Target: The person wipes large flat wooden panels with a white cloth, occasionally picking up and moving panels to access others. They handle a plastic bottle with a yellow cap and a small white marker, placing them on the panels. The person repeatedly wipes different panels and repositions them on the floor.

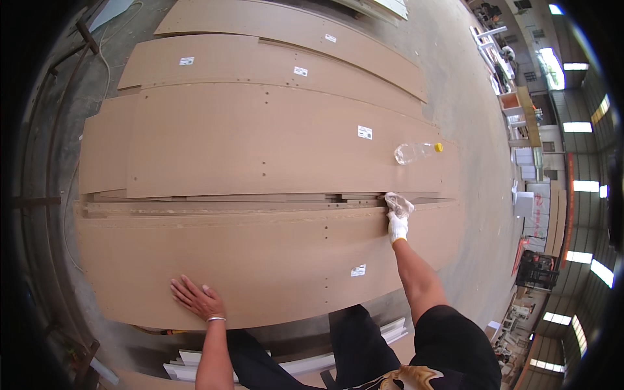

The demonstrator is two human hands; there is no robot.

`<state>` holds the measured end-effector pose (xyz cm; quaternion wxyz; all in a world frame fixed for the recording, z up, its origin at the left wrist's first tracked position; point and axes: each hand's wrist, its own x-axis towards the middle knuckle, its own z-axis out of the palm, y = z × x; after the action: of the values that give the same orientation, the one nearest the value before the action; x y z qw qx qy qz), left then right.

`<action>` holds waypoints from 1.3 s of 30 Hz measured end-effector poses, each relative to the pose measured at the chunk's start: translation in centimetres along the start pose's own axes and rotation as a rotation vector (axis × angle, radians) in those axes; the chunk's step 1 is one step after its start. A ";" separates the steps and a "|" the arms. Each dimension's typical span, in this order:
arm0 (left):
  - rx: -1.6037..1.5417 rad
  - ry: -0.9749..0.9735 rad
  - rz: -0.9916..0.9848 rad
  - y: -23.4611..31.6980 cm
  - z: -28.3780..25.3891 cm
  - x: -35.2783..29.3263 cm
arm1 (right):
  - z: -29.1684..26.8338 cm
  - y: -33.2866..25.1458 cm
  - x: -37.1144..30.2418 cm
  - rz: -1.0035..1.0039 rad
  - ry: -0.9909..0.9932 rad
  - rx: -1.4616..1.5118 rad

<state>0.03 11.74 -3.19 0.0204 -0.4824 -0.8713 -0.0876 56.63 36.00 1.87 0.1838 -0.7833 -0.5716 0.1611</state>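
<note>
My left hand (pixel 198 300) is bare and lies flat, fingers apart, on the near brown panel (pixel 260 260) close to its front edge. A white band circles that wrist. At the panel's far edge, toward the right, my right hand (pixel 398 229) wears a white glove and is closed on a crumpled whitish rag (pixel 399 205). Beyond the rag lies another long brown panel (pixel 214 143). Narrow brown strips show in the gap between the two panels. A clear plastic bottle (pixel 411 153) with a yellow cap lies on its side on the far panel.
More brown panels (pixel 273 19) with small white labels overlap at the far side. White boards (pixel 188 367) lie low by my legs. A metal frame (pixel 39 201) and a cable stand at the left. Across the concrete floor (pixel 484 169), a forklift (pixel 538 270) and stacked goods line the right.
</note>
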 end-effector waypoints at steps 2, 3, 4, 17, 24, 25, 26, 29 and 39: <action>0.014 -0.051 -0.005 -0.1 0.0 -0.1 | 2.5 -1.5 -1.9 0.119 0.038 -0.024; 0.023 -0.071 -0.010 -0.2 -0.3 -0.2 | 4.8 -4.1 -3.8 -0.014 0.055 -0.080; 0.028 -0.087 -0.021 0.1 -0.3 -0.1 | 7.1 -7.4 -5.7 -0.210 0.034 -0.068; 0.016 0.032 -0.300 -14.9 1.7 7.1 | 34.8 -60.2 -25.8 -0.806 -0.626 0.097; 0.004 0.069 -0.239 -15.8 1.5 7.4 | 27.2 -54.9 -20.5 -1.117 -0.531 0.107; -0.002 0.071 -0.242 -15.4 1.4 7.6 | 24.4 -51.2 -19.4 -1.129 -0.385 0.081; 0.006 0.070 -0.271 -15.4 1.1 7.7 | 22.0 -47.4 -18.0 -1.084 -0.420 -0.051; -0.022 -0.031 -0.318 -15.2 0.2 7.9 | 19.3 -38.1 -17.0 -0.950 -0.352 -0.307; -0.161 -0.219 -0.384 -14.7 -1.0 8.6 | 41.1 -62.2 -26.7 -1.196 -0.523 -0.007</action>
<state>-17.01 11.09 -3.16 -0.1297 -0.3143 -0.9344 -0.1064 -22.25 32.09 -3.81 0.0942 -0.2656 -0.9352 0.2143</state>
